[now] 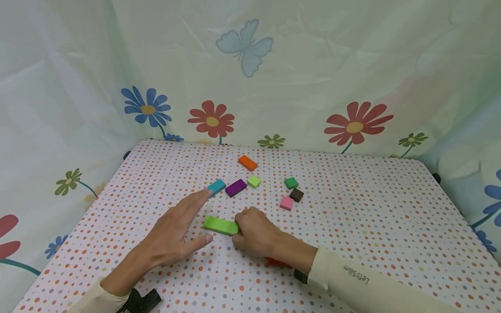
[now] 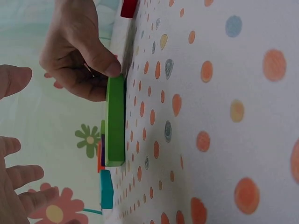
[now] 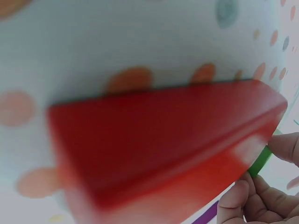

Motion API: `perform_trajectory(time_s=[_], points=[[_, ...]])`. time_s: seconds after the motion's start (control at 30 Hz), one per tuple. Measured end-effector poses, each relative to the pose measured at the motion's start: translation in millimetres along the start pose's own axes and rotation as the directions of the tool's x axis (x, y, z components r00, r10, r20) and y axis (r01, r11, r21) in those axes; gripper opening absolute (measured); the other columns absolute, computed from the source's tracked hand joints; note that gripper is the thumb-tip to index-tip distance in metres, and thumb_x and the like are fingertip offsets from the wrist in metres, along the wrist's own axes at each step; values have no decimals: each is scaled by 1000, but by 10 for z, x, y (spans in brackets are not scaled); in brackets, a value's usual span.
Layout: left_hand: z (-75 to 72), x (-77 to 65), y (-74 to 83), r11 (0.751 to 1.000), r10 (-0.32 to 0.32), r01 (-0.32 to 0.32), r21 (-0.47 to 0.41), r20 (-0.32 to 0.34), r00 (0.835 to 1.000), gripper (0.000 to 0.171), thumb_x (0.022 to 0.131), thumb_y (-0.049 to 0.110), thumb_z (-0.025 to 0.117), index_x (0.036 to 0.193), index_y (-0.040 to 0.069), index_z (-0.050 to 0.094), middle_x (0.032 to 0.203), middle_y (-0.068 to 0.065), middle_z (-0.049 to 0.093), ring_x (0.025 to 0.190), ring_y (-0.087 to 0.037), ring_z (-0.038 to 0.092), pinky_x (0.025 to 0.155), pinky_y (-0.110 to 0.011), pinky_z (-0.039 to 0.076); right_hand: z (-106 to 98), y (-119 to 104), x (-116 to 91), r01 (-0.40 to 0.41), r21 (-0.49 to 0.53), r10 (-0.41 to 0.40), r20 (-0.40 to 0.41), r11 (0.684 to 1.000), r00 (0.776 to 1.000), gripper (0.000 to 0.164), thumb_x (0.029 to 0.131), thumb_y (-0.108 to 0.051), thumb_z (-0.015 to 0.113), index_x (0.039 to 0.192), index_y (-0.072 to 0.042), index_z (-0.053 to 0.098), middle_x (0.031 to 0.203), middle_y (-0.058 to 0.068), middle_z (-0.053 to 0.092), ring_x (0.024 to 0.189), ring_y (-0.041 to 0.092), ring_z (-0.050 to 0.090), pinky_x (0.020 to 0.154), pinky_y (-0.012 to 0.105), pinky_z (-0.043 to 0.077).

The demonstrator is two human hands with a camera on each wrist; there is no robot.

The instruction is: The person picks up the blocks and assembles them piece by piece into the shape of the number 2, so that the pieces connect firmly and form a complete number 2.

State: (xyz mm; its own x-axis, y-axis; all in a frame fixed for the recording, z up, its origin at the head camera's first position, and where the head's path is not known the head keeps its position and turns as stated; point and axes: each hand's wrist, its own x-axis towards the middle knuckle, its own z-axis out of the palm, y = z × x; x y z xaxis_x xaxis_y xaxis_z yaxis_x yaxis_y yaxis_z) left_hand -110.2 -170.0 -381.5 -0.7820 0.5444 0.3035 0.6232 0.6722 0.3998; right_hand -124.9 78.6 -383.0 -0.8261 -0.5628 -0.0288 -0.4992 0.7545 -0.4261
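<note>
A long light-green block (image 1: 220,225) lies flat on the dotted cloth. My right hand (image 1: 256,232) pinches its right end between thumb and curled fingers. To the left of the block, my left hand (image 1: 176,230) hovers with fingers spread and holds nothing; its index fingertip appears over the near end of a blue block (image 1: 217,187), and I cannot tell if they touch. In the left wrist view the green block (image 2: 115,121) stretches from the right hand's thumb. Under the right wrist a red block (image 1: 277,262) is mostly hidden; it looms large in the right wrist view (image 3: 163,140).
Beyond the hands lie a purple block (image 1: 236,188), a small lime block (image 1: 254,181) and an orange block (image 1: 248,163). Farther right sit a dark green block (image 1: 291,183), a dark brown block (image 1: 296,195) and a pink block (image 1: 286,203). A flowered curtain (image 1: 297,87) hangs behind the table.
</note>
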Motion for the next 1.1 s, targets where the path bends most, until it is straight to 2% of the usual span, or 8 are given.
perform_trajectory(time_s=[0.13, 0.3, 0.47, 0.67, 0.87, 1.1], points=[[-3, -1, 10, 1000, 1, -1, 2, 4, 1000, 91, 91, 51, 66, 164, 32, 14, 166, 2, 27, 150, -26, 31, 108, -61, 40, -5, 51, -39, -10, 15, 11, -18, 1000, 1000, 10, 82, -9, 74, 89, -3, 70, 70, -5, 56, 73, 12, 49, 64, 23, 45], [2, 1, 35, 1000, -7, 7, -4, 15, 1000, 89, 92, 53, 64, 164, 28, 17, 166, 2, 28, 150, -26, 31, 107, -63, 39, -41, 95, -89, -36, 9, 36, -10, 999, 999, 22, 83, -11, 74, 101, 1, 73, 81, -1, 63, 79, 13, 51, 69, 24, 46], [12, 20, 84, 1000, -3, 4, -17, 30, 1000, 89, 92, 54, 64, 164, 28, 18, 166, 2, 27, 151, -23, 30, 107, -63, 39, -95, 121, -139, -43, 12, 43, -8, 999, 999, 25, 83, -12, 75, 103, 1, 73, 89, 2, 68, 84, 15, 53, 73, 27, 48], [23, 55, 175, 1000, 28, -28, -8, 45, 999, 89, 91, 56, 63, 164, 26, 20, 167, 4, 25, 151, -22, 29, 107, -63, 39, -121, 179, -259, -53, 34, 53, -17, 998, 998, 28, 80, -11, 76, 105, 1, 74, 88, 1, 68, 83, 14, 52, 70, 26, 48], [48, 68, 216, 999, 49, -49, 9, 58, 997, 89, 92, 58, 62, 164, 28, 17, 167, 3, 24, 152, -22, 28, 105, -66, 40, -134, 243, -387, -32, 51, 33, -19, 998, 999, 30, 80, -12, 75, 107, 1, 74, 90, 0, 67, 82, 12, 52, 70, 25, 48], [49, 74, 237, 996, 92, -91, -9, 60, 994, 89, 93, 56, 62, 164, 27, 16, 167, -2, 26, 151, -25, 29, 106, -64, 40, -159, 294, -485, 26, 37, -26, -12, 999, 1000, 29, 77, -16, 73, 104, -4, 76, 85, -6, 65, 81, 9, 49, 69, 23, 46]])
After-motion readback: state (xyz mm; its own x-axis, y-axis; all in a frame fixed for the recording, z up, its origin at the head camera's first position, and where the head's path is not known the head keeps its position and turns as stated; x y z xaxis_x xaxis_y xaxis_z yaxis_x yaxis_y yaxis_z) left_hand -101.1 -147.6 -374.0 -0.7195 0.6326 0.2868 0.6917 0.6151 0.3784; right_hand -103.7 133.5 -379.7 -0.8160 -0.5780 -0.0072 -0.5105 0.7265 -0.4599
